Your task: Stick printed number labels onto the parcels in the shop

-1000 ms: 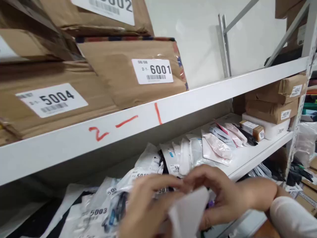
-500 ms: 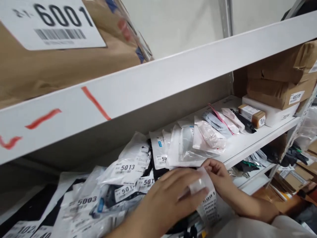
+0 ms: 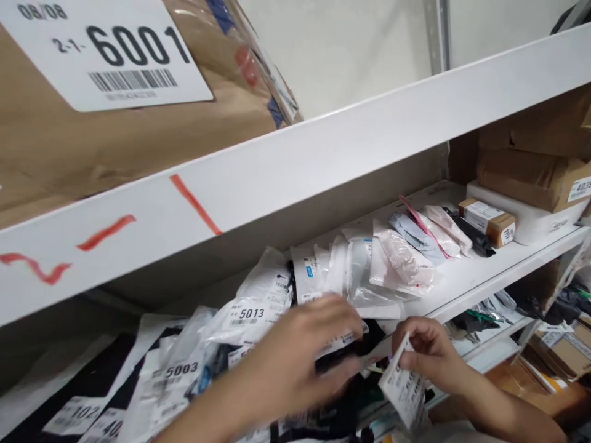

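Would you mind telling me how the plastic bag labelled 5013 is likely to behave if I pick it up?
The plastic bag looks crumpled and slack, so it will probably flop rather than hold shape. Its glossy film suggests it may slide against the neighbouring bags. It seems thinly filled, so likely light for its size.

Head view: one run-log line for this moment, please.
left hand: spread over bagged parcels | right hand: pinches label strip | place: lower shelf
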Motion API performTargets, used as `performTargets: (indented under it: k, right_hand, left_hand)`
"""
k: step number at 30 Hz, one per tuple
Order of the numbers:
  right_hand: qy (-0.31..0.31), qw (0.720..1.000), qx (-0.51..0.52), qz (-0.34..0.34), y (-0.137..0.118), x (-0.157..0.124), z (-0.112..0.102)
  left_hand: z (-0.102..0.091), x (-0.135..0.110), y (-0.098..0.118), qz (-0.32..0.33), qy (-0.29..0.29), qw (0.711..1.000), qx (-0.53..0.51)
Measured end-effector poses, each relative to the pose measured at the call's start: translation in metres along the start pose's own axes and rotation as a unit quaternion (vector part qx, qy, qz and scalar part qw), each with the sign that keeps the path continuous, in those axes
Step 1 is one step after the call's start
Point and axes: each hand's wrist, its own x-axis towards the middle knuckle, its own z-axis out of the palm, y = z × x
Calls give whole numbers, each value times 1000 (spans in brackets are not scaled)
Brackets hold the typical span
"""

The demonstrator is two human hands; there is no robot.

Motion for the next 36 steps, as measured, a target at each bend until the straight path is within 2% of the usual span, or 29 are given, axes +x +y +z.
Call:
performTargets:
  k: [2,4,7,9,12,18,21,24,27,30,34,36]
  right_hand:
    - [26,999,11,16,4,-1,-1]
    - [25,999,8,33,6,-2,-1]
    - [14,999,-1,49,9,-6,2]
    - [21,998,0,54,11,-8,3]
    - [42,997,-3,62,15,-10,4]
    - [54,996,1,75,20,-10,7]
    - [55,995,-8,82,21,-8,10]
    - [53,995,-6,89,24,-4,14]
    - [55,994,17,96,29,2,19]
    - [60,993,46,95,34,8,25]
    - [68,990,63,103,37,14,31]
    - [87,987,72,115,39,16,35]
  left_hand:
    - [-15,9,-31,-97,-17,993,63]
    - [-22,19,-58,-131,-96,982,94]
    - [-20,29,-76,-110,-201,968,102]
    - [-17,30,-78,-94,-223,965,105]
    - [-15,30,-81,-71,-227,967,96]
    - [-9,46,-94,77,-158,984,26]
    - [-5,60,-93,107,-129,985,33]
    - [-2,70,-90,129,-125,983,21]
    - [1,76,-89,125,-138,982,-11]
    - [1,75,-89,95,-162,981,-45]
    - [-6,59,-94,36,-233,968,-86]
    - [-9,48,-98,29,-252,960,-121]
